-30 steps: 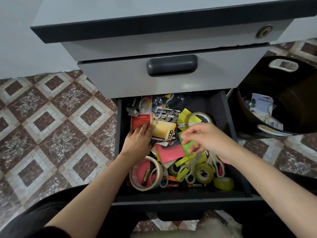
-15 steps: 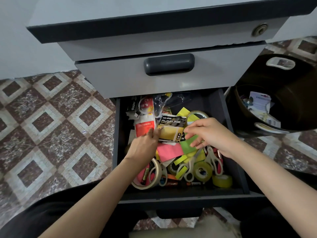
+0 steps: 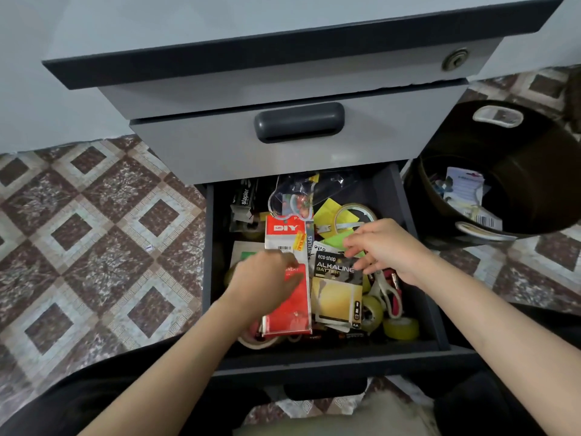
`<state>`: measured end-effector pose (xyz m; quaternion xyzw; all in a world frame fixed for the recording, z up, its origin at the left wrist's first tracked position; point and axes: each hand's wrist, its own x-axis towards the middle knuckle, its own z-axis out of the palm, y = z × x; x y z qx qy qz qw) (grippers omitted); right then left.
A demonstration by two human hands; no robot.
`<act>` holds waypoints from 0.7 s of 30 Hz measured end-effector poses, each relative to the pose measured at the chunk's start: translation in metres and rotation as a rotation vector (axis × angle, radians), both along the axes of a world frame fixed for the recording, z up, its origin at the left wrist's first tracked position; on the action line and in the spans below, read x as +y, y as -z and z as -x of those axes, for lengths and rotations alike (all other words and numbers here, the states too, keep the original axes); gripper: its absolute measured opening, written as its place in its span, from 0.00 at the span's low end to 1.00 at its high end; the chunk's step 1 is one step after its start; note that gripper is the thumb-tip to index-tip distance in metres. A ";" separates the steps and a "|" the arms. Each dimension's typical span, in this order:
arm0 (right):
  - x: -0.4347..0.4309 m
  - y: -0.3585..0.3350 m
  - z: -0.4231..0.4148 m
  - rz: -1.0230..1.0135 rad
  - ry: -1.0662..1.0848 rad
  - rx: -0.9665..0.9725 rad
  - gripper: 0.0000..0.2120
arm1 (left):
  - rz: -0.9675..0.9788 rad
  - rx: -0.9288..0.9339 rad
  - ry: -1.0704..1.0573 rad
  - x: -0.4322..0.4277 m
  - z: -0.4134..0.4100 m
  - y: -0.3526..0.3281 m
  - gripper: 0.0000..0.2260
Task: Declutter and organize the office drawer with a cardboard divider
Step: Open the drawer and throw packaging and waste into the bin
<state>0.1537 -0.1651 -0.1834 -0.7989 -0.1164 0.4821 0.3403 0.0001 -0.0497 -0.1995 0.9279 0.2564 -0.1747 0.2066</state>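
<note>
Drawer (image 3: 330,357), bottom of grey cabinet (image 3: 220,143), pulled open. DIY pack (image 3: 284,229) clamped in left grip (image 3: 264,284), battery card (image 3: 336,297) pinched at top by right grip (image 3: 390,250). Prob. light, slick, bendy pkgs; best held by card edges.

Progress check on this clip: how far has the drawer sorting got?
Early. Done: some packaging lies in the black bin. In hand: left hand holds the red DIY packet, right hand pinches the alkaline battery pack. Left: the drawer holds jumbled tape rolls, scissors, sticky notes; no cardboard divider in view.
</note>
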 end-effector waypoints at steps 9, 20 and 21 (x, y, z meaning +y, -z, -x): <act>-0.005 0.017 0.000 0.168 0.155 0.070 0.17 | 0.179 0.020 -0.491 0.015 -0.011 0.044 0.17; -0.005 0.031 0.018 0.074 0.286 0.250 0.16 | 0.351 -0.181 -0.676 0.012 -0.015 0.048 0.13; -0.005 0.033 0.018 0.080 0.293 0.244 0.16 | 0.355 -0.187 -0.683 0.012 -0.015 0.048 0.12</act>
